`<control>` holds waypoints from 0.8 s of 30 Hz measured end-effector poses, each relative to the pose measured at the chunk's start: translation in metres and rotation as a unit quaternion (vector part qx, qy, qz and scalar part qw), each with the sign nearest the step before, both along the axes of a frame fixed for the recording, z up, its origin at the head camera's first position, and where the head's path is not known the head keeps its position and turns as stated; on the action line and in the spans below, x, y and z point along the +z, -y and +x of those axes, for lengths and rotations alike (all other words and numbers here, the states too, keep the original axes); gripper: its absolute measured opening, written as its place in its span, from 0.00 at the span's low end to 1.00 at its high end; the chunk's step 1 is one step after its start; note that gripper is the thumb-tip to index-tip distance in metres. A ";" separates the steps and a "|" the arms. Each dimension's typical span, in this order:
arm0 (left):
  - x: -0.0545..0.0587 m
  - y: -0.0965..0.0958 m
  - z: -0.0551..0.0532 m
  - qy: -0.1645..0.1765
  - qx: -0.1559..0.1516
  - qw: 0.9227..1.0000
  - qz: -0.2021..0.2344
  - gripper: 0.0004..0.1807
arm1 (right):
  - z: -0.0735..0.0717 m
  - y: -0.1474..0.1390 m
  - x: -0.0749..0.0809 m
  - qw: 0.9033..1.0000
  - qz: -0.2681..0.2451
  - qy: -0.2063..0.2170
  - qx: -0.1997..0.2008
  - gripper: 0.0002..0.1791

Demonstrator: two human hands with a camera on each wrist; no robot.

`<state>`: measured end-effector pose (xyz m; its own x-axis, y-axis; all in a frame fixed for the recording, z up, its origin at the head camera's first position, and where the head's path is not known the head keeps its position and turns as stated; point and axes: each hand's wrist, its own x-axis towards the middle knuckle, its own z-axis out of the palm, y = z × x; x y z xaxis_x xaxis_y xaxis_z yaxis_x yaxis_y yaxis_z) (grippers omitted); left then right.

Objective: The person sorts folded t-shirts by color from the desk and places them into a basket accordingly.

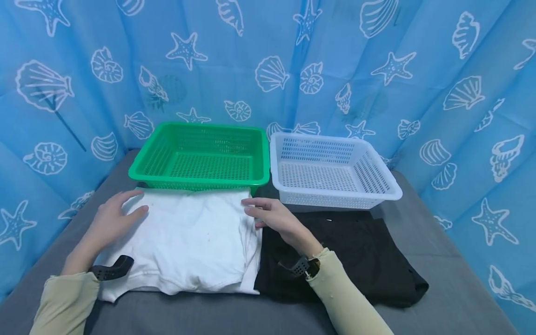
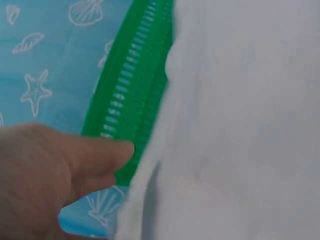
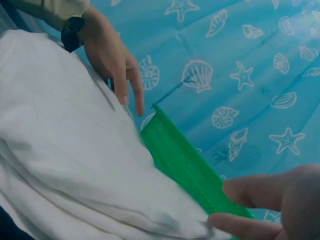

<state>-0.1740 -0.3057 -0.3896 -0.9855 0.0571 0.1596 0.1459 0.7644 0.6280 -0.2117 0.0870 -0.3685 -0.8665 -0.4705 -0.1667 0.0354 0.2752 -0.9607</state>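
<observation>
Closely, 2 hands (image 1: 113, 222) (image 1: 281, 217) flank the white cloth (image 1: 190, 235) at its edges.

The left pale-yellow fabric sleeve (image 1: 64, 302) ends beside a curved black wristband (image 1: 115, 270); the right pale-yellow sleeve (image 1: 345, 293) ends beside a perforated black strap (image 1: 300, 267).

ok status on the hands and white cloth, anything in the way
Left hand and right hand at opposite edges of the white cloth. Cloth spread out, wrinkled. Green basket close beyond its far edge, black cloth alongside.
</observation>
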 end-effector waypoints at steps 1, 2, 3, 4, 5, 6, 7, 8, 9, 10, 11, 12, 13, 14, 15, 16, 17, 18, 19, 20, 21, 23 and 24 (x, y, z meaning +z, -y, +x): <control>-0.001 0.001 0.002 0.001 0.007 1.000 0.015 0.32 | -0.001 0.001 -0.002 1.000 -0.011 0.000 -0.001 0.22; -0.001 0.003 0.003 0.002 0.016 1.000 0.026 0.31 | -0.002 0.001 -0.003 1.000 -0.022 -0.003 -0.002 0.21; -0.002 0.004 0.004 0.002 0.023 0.999 0.035 0.31 | -0.003 0.002 -0.004 0.999 -0.032 -0.005 -0.007 0.20; -0.002 0.005 0.005 0.002 0.030 0.999 0.041 0.29 | -0.004 0.002 -0.006 0.999 -0.042 -0.010 -0.011 0.20; -0.002 0.005 0.005 -0.002 0.034 0.998 0.047 0.28 | -0.004 0.002 -0.007 0.998 -0.052 -0.017 -0.016 0.19; -0.003 0.005 0.006 -0.010 0.037 0.998 0.054 0.27 | -0.005 0.002 -0.008 0.998 -0.059 -0.026 -0.022 0.19; -0.003 0.006 0.006 -0.018 0.040 0.997 0.059 0.26 | -0.005 0.003 -0.009 0.997 -0.064 -0.036 -0.030 0.18; -0.004 0.006 0.007 -0.032 0.045 0.997 0.059 0.25 | -0.006 0.004 -0.010 0.996 -0.069 -0.047 -0.038 0.17; -0.005 0.006 0.007 -0.046 0.046 0.996 0.062 0.24 | -0.006 0.005 -0.010 0.995 -0.074 -0.055 -0.044 0.16; -0.005 0.006 0.008 -0.058 0.048 0.995 0.065 0.24 | -0.006 0.005 -0.011 0.994 -0.079 -0.062 -0.048 0.16; -0.006 0.005 0.009 -0.071 0.050 0.994 0.068 0.23 | -0.006 0.005 -0.011 0.993 -0.084 -0.066 -0.050 0.16; -0.006 0.004 0.010 -0.082 0.052 0.993 0.070 0.23 | -0.005 0.005 -0.011 0.993 -0.088 -0.068 -0.050 0.16; -0.006 0.004 0.011 -0.094 0.057 0.991 0.069 0.22 | -0.005 0.006 -0.011 0.992 -0.091 -0.068 -0.048 0.17; -0.006 0.003 0.012 -0.109 0.061 0.990 0.071 0.21 | -0.005 0.006 -0.011 0.992 -0.094 -0.065 -0.043 0.17; -0.006 0.002 0.013 -0.121 0.065 0.988 0.075 0.21 | -0.005 0.006 -0.011 0.993 -0.097 -0.062 -0.039 0.18; -0.005 0.001 0.014 -0.133 0.067 0.985 0.082 0.20 | -0.005 0.006 -0.012 0.992 -0.100 -0.062 -0.034 0.18; -0.005 0.000 0.014 -0.144 0.067 0.983 0.092 0.19 | -0.005 0.006 -0.012 0.992 -0.105 -0.062 -0.031 0.18; -0.005 -0.001 0.015 -0.154 0.067 0.981 0.099 0.18 | -0.005 0.007 -0.012 0.992 -0.110 -0.063 -0.029 0.18; -0.005 -0.002 0.016 -0.162 0.067 0.979 0.104 0.18 | -0.005 0.007 -0.013 0.991 -0.117 -0.063 -0.029 0.18; -0.005 -0.002 0.016 -0.167 0.065 0.978 0.108 0.18 | -0.005 0.008 -0.013 0.990 -0.126 -0.060 -0.027 0.17; -0.004 -0.002 0.016 -0.167 0.060 0.978 0.111 0.18 | -0.005 0.008 -0.014 0.989 -0.134 -0.055 -0.023 0.18; -0.004 0.000 0.017 -0.149 0.050 0.983 0.099 0.20 | -0.005 0.009 -0.014 0.990 -0.133 -0.043 -0.017 0.18; -0.004 0.001 0.017 -0.137 0.048 0.986 0.083 0.21 | -0.005 0.010 -0.015 0.991 -0.127 -0.039 -0.014 0.18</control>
